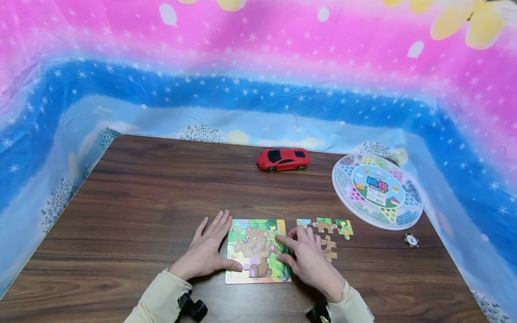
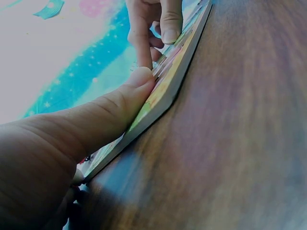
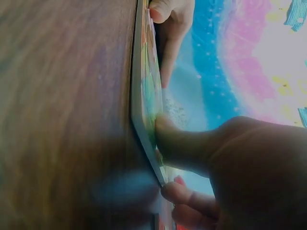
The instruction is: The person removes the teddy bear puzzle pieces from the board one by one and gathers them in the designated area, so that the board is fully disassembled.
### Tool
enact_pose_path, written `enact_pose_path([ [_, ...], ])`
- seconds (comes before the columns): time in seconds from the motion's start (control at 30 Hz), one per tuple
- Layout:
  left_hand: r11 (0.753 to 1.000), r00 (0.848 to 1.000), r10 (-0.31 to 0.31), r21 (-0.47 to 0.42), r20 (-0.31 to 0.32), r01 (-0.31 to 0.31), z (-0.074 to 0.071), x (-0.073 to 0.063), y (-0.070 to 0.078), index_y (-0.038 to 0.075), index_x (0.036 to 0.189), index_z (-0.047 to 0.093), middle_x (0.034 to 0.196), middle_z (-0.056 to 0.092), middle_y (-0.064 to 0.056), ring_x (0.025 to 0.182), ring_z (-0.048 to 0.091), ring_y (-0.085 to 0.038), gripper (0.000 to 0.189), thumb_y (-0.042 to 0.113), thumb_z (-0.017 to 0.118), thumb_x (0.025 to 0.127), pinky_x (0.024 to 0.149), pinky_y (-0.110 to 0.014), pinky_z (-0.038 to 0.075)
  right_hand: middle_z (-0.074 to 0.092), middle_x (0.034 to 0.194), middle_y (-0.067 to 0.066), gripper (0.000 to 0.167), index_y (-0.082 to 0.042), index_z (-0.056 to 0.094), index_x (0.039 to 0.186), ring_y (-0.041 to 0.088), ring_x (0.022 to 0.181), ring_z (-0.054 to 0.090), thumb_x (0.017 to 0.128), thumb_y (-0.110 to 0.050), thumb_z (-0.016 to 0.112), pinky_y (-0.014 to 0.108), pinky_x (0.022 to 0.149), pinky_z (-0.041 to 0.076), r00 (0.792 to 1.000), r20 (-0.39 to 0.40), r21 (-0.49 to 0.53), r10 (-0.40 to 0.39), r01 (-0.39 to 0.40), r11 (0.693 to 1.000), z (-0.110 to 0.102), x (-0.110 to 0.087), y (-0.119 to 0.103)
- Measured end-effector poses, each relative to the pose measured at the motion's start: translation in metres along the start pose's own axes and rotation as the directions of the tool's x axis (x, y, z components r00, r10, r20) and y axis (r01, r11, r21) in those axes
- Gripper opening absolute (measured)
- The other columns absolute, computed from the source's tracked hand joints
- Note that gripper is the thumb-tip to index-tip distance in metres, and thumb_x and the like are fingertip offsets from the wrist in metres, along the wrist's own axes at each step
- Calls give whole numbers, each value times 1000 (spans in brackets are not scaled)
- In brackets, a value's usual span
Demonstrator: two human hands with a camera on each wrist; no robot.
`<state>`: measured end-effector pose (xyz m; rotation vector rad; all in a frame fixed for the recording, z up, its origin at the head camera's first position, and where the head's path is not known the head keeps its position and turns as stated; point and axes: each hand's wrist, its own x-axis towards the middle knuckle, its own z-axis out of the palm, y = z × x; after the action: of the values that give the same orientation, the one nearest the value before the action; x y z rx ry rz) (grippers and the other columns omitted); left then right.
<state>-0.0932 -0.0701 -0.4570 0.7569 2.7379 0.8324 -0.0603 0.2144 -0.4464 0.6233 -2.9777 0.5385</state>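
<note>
A jigsaw puzzle board (image 1: 258, 247) with a brown bear picture lies flat on the table, its right and middle parts filled with pieces. My left hand (image 1: 208, 251) lies along its left edge, fingers spread, with the thumb (image 2: 129, 96) resting on the board's lower left. On the right side of the board, my right hand (image 1: 311, 258) touches the green area with index finger and thumb, which stand apart; its other fingers are bent. Several loose puzzle pieces (image 1: 344, 228) lie just beyond and beside the right hand, partly hidden by it.
A red toy car (image 1: 284, 159) stands at the table's far edge. To the right lies a round Chinese checkers board (image 1: 343, 197), with a black-and-white chip (image 1: 411, 240) below it. Patterned cloth (image 1: 250, 89) hangs around the wooden table (image 1: 121, 215).
</note>
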Motion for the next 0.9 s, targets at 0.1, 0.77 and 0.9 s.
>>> enact_pose_path([
  [0.1,1000,1000,2,1,0,-2,0,0,0,1,154,16,162,8,-13,149,2,-26,126,69,75,66,115,-52,-6,48,106,-3,39,-24,70,122,18,90,36,85,-38,73,35,73,25,1000,-6,20,15,-15,1000,0,1,-1],
  [0.77,1000,1000,-8,19,10,8,0,1,1,1,154,15,162,7,-13,149,2,-25,126,71,73,66,115,-52,-6,62,80,-14,24,-18,68,102,10,78,52,82,-8,77,38,82,32,940,-340,310,-40,151,939,-14,-3,16],
  [0.9,1000,1000,-7,12,9,7,0,1,0,0,154,16,161,8,-13,149,3,-26,126,72,72,66,115,-53,-6,60,76,-10,17,-13,68,99,10,72,51,85,-4,73,29,68,40,901,-421,320,106,38,947,-33,-12,46],
])
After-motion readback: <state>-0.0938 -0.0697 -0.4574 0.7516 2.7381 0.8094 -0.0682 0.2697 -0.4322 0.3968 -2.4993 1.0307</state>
